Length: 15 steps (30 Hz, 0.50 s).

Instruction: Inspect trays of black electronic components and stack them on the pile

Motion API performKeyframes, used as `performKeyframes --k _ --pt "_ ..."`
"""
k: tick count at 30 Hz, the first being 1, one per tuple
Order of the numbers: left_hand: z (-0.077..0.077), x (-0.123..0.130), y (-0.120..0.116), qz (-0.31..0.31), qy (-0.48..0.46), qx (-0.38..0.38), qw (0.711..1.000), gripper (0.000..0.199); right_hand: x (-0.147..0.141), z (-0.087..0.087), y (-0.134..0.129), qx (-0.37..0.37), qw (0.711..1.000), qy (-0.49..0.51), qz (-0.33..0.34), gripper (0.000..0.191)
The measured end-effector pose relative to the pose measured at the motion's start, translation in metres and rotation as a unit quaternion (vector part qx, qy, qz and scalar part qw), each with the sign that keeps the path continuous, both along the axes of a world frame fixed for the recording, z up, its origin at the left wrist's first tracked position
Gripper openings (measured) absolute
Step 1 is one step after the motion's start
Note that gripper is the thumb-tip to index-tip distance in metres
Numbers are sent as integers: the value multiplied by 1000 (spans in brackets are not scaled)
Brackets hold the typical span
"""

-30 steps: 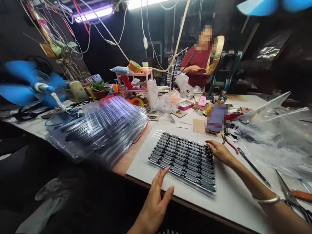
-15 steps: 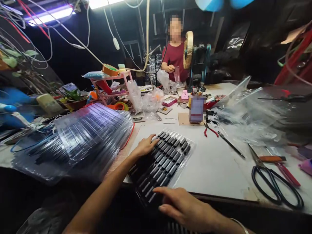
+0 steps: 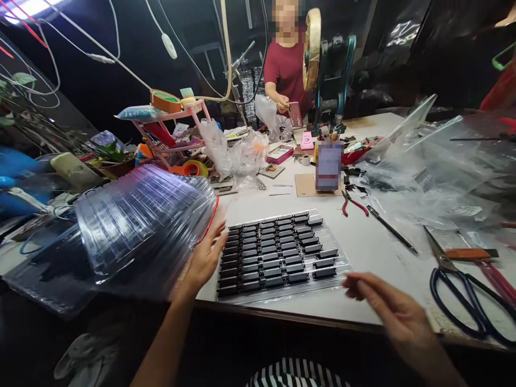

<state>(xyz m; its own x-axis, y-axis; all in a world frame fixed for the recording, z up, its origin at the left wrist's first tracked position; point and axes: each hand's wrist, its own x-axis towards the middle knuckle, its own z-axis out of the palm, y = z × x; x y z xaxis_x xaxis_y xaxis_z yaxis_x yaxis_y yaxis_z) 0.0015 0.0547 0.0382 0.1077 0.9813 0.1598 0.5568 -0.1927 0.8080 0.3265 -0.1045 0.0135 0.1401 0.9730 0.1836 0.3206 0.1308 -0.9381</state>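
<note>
A clear plastic tray lies flat on the white table, bearing rows of small black parts. The right column of parts is less even than the others, with bare plastic beside it. My left hand is at the tray's left edge, fingers extended and apart, with nothing seen in it. Just off the tray's lower right corner is my right hand; its fingers are bent close together, and whether anything small is between them is hidden.
Stacked clear trays cover the left side. Scissors, a black pen and red-handled pliers lie to the right. A phone stands behind. Across the table, a person holds a pink item.
The tray has turned from slanting over the table's front edge to lying nearly square on the table. My left hand moved left and down; my right hand moved right, off the tray. The view tilted down.
</note>
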Motion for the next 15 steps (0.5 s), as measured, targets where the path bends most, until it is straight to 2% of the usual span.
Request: performKeyframes --k 2,3,5,7,10,15 --pt "-16 -21 -20 99 -51 -25 993 57 18 -11 9 -24 994 -25 -104 26" --pt "-24 -27 -28 125 -75 -44 988 58 22 -15 15 -37 990 -40 -132 30" --pt "-38 -29 -41 145 -121 -71 979 60 20 -23 27 -51 986 -71 -143 35" --pt "-46 -24 -46 147 -154 -75 974 58 11 -29 35 -31 983 -120 -133 39" --pt "-48 -13 -41 141 -166 -63 974 55 1 -33 38 16 969 -200 -146 41" --pt "-50 4 -28 70 -159 -56 983 50 4 -30 29 3 959 -206 -194 42"
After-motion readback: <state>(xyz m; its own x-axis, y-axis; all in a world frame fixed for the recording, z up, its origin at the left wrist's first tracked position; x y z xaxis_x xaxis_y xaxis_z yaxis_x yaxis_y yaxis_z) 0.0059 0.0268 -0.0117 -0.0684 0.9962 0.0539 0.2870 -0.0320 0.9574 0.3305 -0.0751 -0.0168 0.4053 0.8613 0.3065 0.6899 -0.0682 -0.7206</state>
